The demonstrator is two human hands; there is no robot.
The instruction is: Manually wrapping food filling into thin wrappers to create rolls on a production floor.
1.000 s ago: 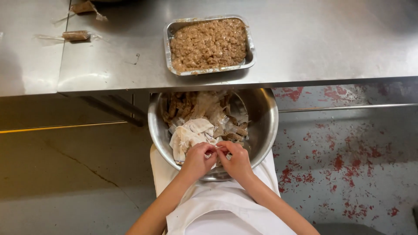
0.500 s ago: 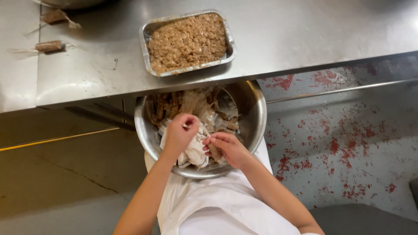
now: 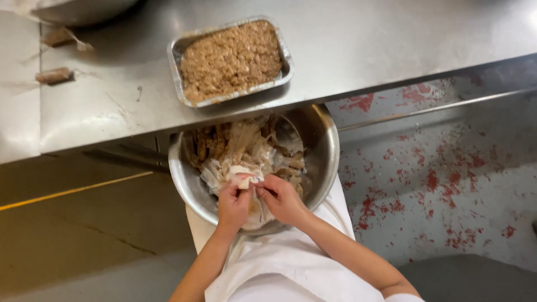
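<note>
Pinching a pale, crumpled wrapper piece [image 3: 244, 177] between both sets of fingertips, the person is working over a steel bowl [image 3: 327, 146] that is resting on their lap. The left hand [image 3: 234, 204] and the right hand [image 3: 282, 198] are sitting close together, nearly touching, each closed on the same piece, which is lying just ahead of the knuckles, toward the far side of the bowl. The piece is stretching roughly crosswise between the two hands, with the left fingers gripping its nearer bulk and the right fingertips taking its right edge; the left hand is looking slightly nearer to it.

Beyond the hands, the bowl is holding a heap of translucent wrappings and brown strips [image 3: 246, 146], though what exactly these are is hard to tell from this height. The bowl's far rim is tucking under the edge of a steel table [image 3: 358, 39]. On that table, directly beyond the bowl, a foil tray [image 3: 177, 51] filled with brown crumbly mixture [image 3: 232, 57] is sitting well apart from the hands. A small brown roll [image 3: 54, 75] is lying at the table's left. A white apron [image 3: 279, 263] is covering the person's lap under the bowl.
</note>
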